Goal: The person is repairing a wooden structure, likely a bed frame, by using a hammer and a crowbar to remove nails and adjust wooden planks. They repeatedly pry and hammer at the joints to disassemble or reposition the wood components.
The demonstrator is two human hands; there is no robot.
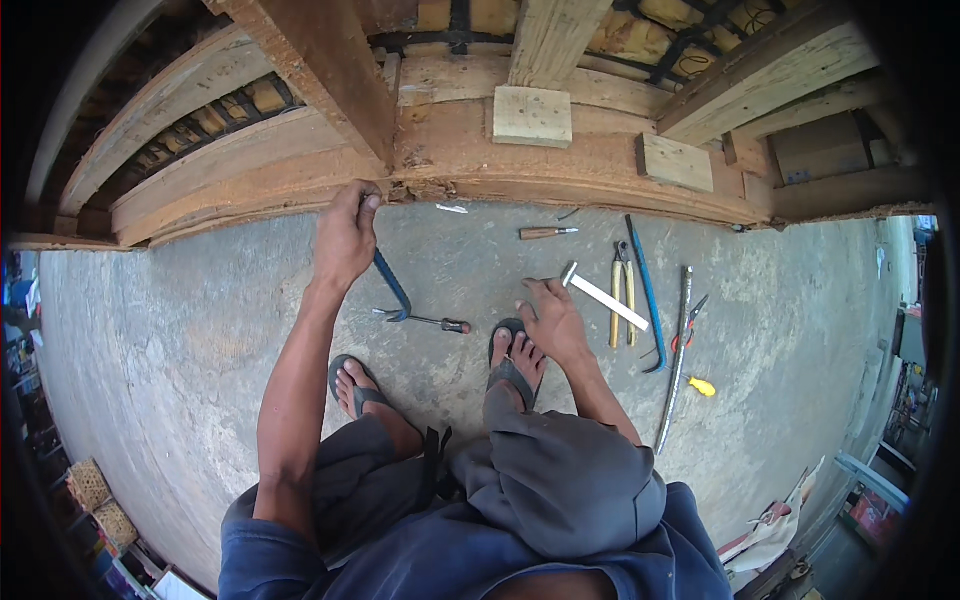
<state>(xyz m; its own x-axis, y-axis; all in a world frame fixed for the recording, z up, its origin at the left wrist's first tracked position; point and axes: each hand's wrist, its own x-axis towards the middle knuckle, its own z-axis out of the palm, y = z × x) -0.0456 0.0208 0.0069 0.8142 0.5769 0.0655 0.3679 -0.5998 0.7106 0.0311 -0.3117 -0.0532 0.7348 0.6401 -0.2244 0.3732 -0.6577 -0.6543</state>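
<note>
My left hand [350, 235] is raised to the lower edge of a wooden frame [480, 160], beside a ragged, splintered patch [425, 188]. Its fingers are curled closed; what they hold, if anything, cannot be made out. Below that wrist a blue pry bar [393, 285] shows on the concrete, partly hidden by the hand, its hooked end by a screwdriver [440, 323]. My right hand [555, 322] hovers over my right foot with thumb and fingers apart, holding nothing visible. Close to its fingertips is a hammer [608, 298] with a white handle.
Right of the hammer lie pincers with yellowish handles [622, 295], a second blue pry bar [645, 295], a long metal rod [676, 360] and a yellow-handled tool [702, 386]. A wooden-handled tool [545, 233] rests near the frame. Woven baskets [90, 485] stand at the left.
</note>
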